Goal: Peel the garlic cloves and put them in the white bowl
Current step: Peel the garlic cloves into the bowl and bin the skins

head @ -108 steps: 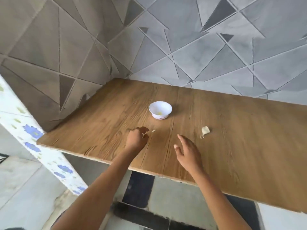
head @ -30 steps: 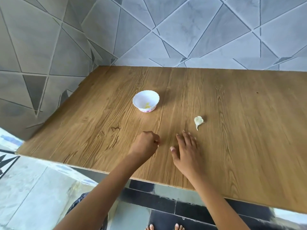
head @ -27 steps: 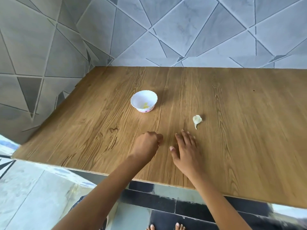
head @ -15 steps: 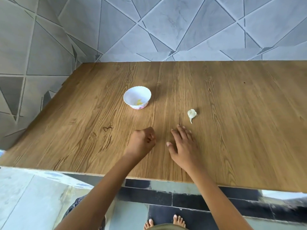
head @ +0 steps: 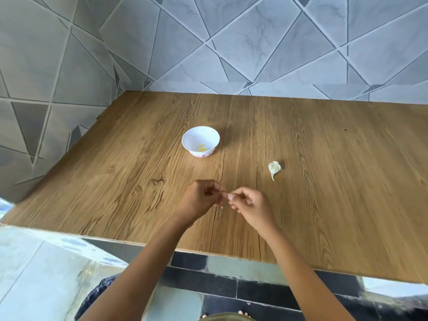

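Garlic clove (head: pixel 274 169) is laid on the desk (head: pixel 335 205) beyond the right hand (head: pixel 251 203), apart from it; a small pale piece (head: pixel 226 195) is pinched between that hand and the left hand (head: pixel 199 200).

— Where are the hands?
— Both forearms reach forward. The left hand (head: pixel 201 198) and right hand (head: pixel 251 203) meet fingertip to fingertip, fingers curled.
— Holding anything?
— Together they pinch a small pale bit (head: pixel 228 195), too small to identify.
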The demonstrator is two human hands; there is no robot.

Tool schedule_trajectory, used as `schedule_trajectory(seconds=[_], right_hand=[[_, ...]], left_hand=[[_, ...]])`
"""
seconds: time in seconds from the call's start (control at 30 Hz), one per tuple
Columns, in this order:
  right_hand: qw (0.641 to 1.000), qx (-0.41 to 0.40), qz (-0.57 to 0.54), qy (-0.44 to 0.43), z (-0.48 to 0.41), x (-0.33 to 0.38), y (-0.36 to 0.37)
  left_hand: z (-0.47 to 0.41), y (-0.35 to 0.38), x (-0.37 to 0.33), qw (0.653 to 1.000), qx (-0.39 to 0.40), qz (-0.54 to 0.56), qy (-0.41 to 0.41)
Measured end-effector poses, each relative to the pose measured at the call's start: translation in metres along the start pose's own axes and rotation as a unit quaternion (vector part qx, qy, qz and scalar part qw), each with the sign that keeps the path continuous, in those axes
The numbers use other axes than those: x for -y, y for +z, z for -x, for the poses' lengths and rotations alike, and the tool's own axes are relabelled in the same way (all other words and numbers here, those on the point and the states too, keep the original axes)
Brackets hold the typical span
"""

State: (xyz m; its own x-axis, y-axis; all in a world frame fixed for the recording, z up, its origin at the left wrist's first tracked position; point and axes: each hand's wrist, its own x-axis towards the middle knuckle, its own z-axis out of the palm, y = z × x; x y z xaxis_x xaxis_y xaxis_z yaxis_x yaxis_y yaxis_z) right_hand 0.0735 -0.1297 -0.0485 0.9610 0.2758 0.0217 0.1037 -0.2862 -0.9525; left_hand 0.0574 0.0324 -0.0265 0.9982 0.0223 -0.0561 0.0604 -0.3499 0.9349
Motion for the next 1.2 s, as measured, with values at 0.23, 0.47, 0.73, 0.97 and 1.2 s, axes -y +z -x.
schedule_trajectory(seconds=[0.23,0.47,0.73,0.97,1.2], right_hand=[[0.905,-0.052,0.283,-0.312,-0.006,-0.015,0.005],[0.968,0.068,-0.187,0.152,-0.006,0.006,0.005],[0.936,0.105,-0.262,0.210,-0.009,0.007,0.000],[0.997,0.058,0.044,0.014,-0.007,-0.003,0.004],[0.968,0.104,-0.203,0.106,-0.006,0.002,0.001]], left_hand=[[0.000,0.000,-0.002,0.993,0.076,-0.022,-0.086],[-0.005,-0.008,0.002,0.995,0.099,0.008,-0.021],[-0.007,-0.005,0.009,0.987,0.100,0.112,-0.055],[-0.010,-0.009,0.002,0.981,0.121,0.074,-0.133],[-0.007,-0.015,-0.007,0.949,0.159,0.217,-0.167]])
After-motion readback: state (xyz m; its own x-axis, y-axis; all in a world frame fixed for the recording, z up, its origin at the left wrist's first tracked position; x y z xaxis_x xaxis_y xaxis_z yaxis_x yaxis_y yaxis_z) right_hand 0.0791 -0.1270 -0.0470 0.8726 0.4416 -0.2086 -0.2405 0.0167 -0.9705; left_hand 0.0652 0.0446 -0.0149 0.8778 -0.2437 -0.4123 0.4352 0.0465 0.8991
